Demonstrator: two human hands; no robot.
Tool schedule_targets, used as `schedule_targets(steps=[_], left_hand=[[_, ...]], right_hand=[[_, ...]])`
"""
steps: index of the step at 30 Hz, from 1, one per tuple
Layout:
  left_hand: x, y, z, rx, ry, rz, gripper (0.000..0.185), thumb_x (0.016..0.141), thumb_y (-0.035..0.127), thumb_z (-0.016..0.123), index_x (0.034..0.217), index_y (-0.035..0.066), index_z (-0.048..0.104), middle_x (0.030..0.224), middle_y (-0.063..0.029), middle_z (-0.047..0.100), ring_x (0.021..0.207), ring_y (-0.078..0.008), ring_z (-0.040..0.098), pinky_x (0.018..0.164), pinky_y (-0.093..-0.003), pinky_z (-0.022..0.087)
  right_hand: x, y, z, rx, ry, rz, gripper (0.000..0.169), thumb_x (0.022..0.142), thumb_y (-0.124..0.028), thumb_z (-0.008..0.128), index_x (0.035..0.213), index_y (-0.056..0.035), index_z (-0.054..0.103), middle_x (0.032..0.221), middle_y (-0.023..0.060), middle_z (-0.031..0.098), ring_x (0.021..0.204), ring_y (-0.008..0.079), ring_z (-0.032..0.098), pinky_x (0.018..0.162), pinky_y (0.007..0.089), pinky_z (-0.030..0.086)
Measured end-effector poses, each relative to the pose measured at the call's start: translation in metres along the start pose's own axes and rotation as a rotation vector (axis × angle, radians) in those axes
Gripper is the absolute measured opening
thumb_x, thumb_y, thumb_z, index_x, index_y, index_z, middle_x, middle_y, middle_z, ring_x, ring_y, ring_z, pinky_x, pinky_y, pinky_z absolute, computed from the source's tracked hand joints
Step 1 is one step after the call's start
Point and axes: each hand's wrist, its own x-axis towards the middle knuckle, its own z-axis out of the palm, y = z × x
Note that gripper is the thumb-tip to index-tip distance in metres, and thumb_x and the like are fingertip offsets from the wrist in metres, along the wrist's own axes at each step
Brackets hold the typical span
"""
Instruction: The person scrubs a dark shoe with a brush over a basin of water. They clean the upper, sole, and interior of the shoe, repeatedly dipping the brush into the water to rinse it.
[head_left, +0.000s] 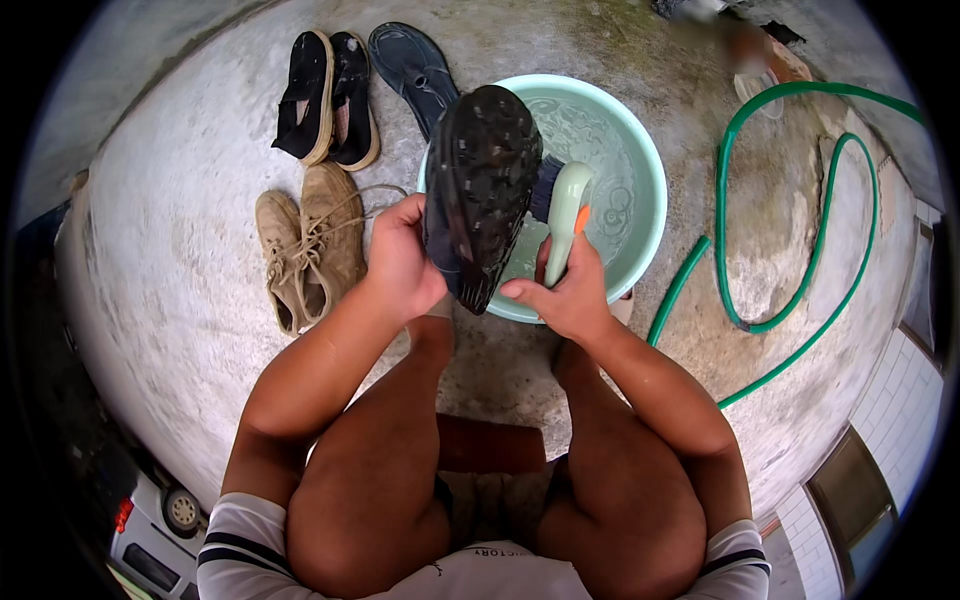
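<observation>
A wet black shoe (484, 180) is held up in front of me, its knobbly sole facing right and up. My left hand (405, 259) grips it by its left side. In my right hand (570, 289) is a scrub brush (568, 199) with a pale green handle, an orange patch and dark bristles. Those bristles are at the right edge of the sole; whether they press on it I cannot tell. Below both hands stands a mint-green plastic basin (651, 180) with water (619, 217) in it. The shoe hides part of the basin's left side.
Left of the basin are black slip-on shoes (304, 97), tan lace-up shoes (334, 232) and one dark blue shoe (409, 64). A green hose (721, 195) loops over the concrete floor (180, 247) at right. Under me is a reddish-brown stool (491, 444). A vehicle (154, 559) stands lower left.
</observation>
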Motion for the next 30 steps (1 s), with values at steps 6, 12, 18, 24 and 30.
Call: schedule_targets(steps=[6,12,18,24,30], left_hand=[[0.017,-0.023,-0.016,0.043,0.006,-0.022,0.053,0.106,0.045,0.051,0.142,0.006,0.06,0.143,-0.0152,0.063,0.129,-0.0334,0.062,0.114,-0.0498,0.049],[0.023,-0.04,-0.007,0.191,0.216,0.145,0.043,0.105,0.038,0.057,0.135,0.008,0.063,0.136,-0.0096,0.067,0.123,-0.0279,0.064,0.109,-0.0454,0.051],[0.011,-0.034,-0.012,0.137,0.192,0.044,0.041,0.104,0.036,0.057,0.133,0.008,0.065,0.131,-0.0099,0.07,0.12,-0.0276,0.066,0.106,-0.0459,0.053],[0.002,-0.029,-0.008,0.179,0.19,-0.034,0.05,0.106,0.046,0.051,0.136,0.008,0.064,0.135,-0.0101,0.068,0.125,-0.0289,0.064,0.11,-0.0462,0.05],[0.003,-0.033,-0.014,0.248,0.09,0.095,0.067,0.105,0.061,0.047,0.147,0.01,0.057,0.149,-0.0095,0.06,0.135,-0.0286,0.056,0.117,-0.0469,0.042]], right_hand=[[0.005,-0.041,0.001,-0.097,0.064,-0.05,0.076,0.072,-0.033,0.1,0.126,0.0024,0.06,0.113,0.017,0.076,0.104,0.0272,0.075,0.091,0.0394,0.059],[-0.005,-0.039,-0.007,-0.268,0.108,0.101,0.076,0.071,-0.031,0.101,0.127,0.0024,0.062,0.109,0.0181,0.078,0.103,0.0262,0.077,0.091,0.0372,0.059],[-0.007,-0.028,-0.009,-0.208,0.017,-0.046,0.067,0.077,-0.042,0.094,0.116,0.0034,0.064,0.103,0.0222,0.076,0.096,0.0397,0.075,0.083,0.0444,0.059],[-0.011,-0.023,-0.01,-0.286,0.023,-0.024,0.073,0.079,-0.051,0.091,0.112,0.0076,0.063,0.09,0.0277,0.074,0.086,0.0461,0.073,0.075,0.048,0.059],[-0.005,-0.037,-0.015,-0.221,0.042,-0.001,0.073,0.078,-0.046,0.093,0.118,0.0078,0.063,0.096,0.0245,0.076,0.091,0.0447,0.074,0.079,0.0468,0.06]])
